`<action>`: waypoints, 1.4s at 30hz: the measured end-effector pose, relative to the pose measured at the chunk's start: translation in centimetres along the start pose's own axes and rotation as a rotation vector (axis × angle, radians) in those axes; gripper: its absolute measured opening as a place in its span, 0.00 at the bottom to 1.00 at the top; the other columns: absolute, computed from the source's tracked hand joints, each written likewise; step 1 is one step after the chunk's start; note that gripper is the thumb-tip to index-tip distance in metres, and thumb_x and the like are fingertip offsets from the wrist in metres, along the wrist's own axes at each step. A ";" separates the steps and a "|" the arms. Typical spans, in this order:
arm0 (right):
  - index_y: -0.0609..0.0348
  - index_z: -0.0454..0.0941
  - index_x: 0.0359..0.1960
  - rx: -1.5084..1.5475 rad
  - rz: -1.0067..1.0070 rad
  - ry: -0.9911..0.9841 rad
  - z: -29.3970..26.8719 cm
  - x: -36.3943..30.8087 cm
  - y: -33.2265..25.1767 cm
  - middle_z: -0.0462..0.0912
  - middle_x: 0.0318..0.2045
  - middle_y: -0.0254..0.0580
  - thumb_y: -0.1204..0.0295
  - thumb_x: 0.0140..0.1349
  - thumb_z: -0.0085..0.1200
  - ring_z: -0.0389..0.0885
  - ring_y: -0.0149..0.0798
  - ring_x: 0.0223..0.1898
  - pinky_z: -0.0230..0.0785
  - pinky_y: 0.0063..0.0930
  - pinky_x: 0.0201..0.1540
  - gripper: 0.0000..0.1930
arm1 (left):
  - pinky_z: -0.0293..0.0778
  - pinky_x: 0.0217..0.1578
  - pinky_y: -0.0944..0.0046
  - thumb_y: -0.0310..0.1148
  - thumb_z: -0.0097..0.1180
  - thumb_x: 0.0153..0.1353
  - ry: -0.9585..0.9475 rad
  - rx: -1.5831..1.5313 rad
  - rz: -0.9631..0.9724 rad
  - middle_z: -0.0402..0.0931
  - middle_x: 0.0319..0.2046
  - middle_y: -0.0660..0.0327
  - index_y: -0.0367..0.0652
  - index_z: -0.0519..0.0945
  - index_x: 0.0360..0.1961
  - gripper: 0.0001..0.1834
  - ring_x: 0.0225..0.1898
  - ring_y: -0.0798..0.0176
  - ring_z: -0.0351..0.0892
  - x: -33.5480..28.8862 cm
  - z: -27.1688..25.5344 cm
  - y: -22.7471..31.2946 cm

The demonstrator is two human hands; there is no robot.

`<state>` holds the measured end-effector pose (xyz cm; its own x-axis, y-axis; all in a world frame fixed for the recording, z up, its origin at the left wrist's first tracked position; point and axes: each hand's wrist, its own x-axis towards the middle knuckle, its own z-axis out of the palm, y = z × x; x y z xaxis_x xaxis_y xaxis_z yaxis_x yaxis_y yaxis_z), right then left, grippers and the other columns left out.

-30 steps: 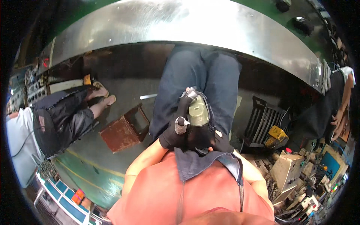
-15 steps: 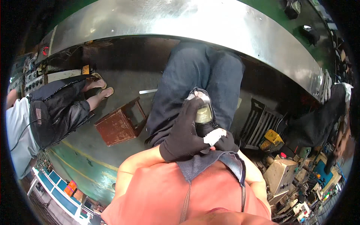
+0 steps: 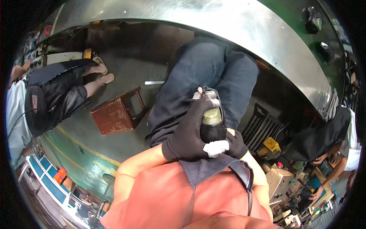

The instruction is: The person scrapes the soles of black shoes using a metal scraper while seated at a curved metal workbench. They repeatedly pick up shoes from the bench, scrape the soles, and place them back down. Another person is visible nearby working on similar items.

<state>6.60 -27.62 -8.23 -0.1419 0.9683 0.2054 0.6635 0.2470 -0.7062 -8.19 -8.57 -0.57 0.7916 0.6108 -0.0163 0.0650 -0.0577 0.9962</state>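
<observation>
A black shoe (image 3: 213, 132) with a pale yellow-green form, probably a shoe last, in its opening lies over my lap, pointing away from me. My left hand (image 3: 187, 131), in a black glove with bare or white-wrapped fingertips, is closed around its left side and far end. My right hand (image 3: 237, 145), also black-gloved, grips the near right side; some of its fingers are hidden behind the shoe. A white wrapping or cloth (image 3: 216, 149) shows at the near end between both hands; I cannot tell whether it is a wrapped thumb.
A shiny metal bench (image 3: 213, 17) curves across beyond my knees. A brown wooden stool (image 3: 112, 118) stands left, a dark slatted seat (image 3: 261, 124) right. Co-workers are at both sides, one in a dark apron (image 3: 57, 95). A yellow device (image 3: 271, 145) and machinery (image 3: 280, 181) stand right.
The shoe has tilted and shifted slightly right and nearer my body. My left fingers have moved along its far end, and my right hand has slid to its near right side. The view has turned slightly.
</observation>
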 end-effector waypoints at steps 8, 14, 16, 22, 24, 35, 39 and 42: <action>0.63 0.76 0.28 -0.039 -0.109 -0.049 1.4 -1.2 3.6 0.80 0.39 0.51 0.72 0.32 0.54 0.82 0.52 0.40 0.78 0.40 0.38 0.16 | 0.44 0.68 0.41 0.52 0.73 0.37 0.001 0.089 0.133 0.70 0.52 0.45 0.36 0.68 0.55 0.47 0.58 0.40 0.67 0.2 -0.5 -1.3; 0.60 0.77 0.30 -0.098 -0.059 -0.079 0.7 -1.3 2.9 0.80 0.42 0.48 0.66 0.38 0.57 0.82 0.47 0.43 0.77 0.40 0.40 0.16 | 0.45 0.68 0.44 0.54 0.72 0.39 -0.091 0.013 0.149 0.69 0.54 0.44 0.34 0.68 0.57 0.48 0.61 0.41 0.65 0.4 -1.8 -1.9; 0.59 0.76 0.30 -0.153 -0.089 -0.017 0.2 0.3 2.2 0.80 0.41 0.48 0.60 0.45 0.60 0.80 0.48 0.44 0.74 0.39 0.37 0.16 | 0.46 0.68 0.48 0.54 0.65 0.48 -0.099 -0.213 0.087 0.68 0.57 0.46 0.33 0.67 0.59 0.44 0.63 0.46 0.63 0.8 -2.2 -5.3; 0.60 0.74 0.29 0.240 0.379 -0.027 -7.0 9.3 -1.2 0.77 0.27 0.44 0.60 0.62 0.56 0.77 0.43 0.26 0.68 0.32 0.30 0.15 | 0.61 0.61 0.59 0.48 0.46 0.66 -0.231 -0.965 -0.346 0.69 0.56 0.51 0.35 0.68 0.60 0.30 0.58 0.57 0.68 4.9 -4.1 -13.1; 0.60 0.75 0.32 0.556 0.728 0.065 -8.6 10.5 -2.2 0.78 0.26 0.39 0.61 0.68 0.49 0.76 0.32 0.23 0.67 0.27 0.28 0.14 | 0.67 0.54 0.59 0.54 0.37 0.69 -0.104 -0.549 -0.410 0.76 0.47 0.50 0.37 0.69 0.59 0.31 0.51 0.55 0.74 7.2 -3.8 -9.5; 0.64 0.80 0.38 0.936 0.981 0.052 -7.3 8.0 6.7 0.82 0.32 0.36 0.53 0.71 0.42 0.79 0.28 0.33 0.72 0.24 0.36 0.24 | 0.67 0.58 0.59 0.42 0.63 0.57 0.123 -0.092 -0.257 0.69 0.57 0.39 0.28 0.61 0.64 0.40 0.60 0.48 0.70 3.5 1.1 -11.5; 0.66 0.80 0.29 0.430 0.795 -0.121 -9.4 7.4 6.7 0.81 0.21 0.40 0.50 0.67 0.46 0.80 0.38 0.24 0.70 0.33 0.31 0.27 | 0.60 0.63 0.56 0.41 0.66 0.53 0.163 0.330 -0.018 0.61 0.63 0.39 0.30 0.58 0.66 0.45 0.65 0.45 0.62 2.0 3.7 -12.6; 0.65 0.80 0.27 -0.064 0.688 -0.365 -11.0 9.9 4.0 0.80 0.22 0.56 0.51 0.65 0.48 0.82 0.49 0.26 0.71 0.40 0.32 0.25 | 0.60 0.63 0.55 0.41 0.65 0.52 0.157 0.439 -0.029 0.62 0.62 0.37 0.29 0.55 0.67 0.47 0.64 0.40 0.62 2.3 4.5 -11.7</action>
<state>15.94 -17.39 -1.59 0.0913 0.8564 -0.5083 0.7295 -0.4049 -0.5512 -4.45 -10.05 -12.67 0.6864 0.7272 0.0032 0.3633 -0.3468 0.8647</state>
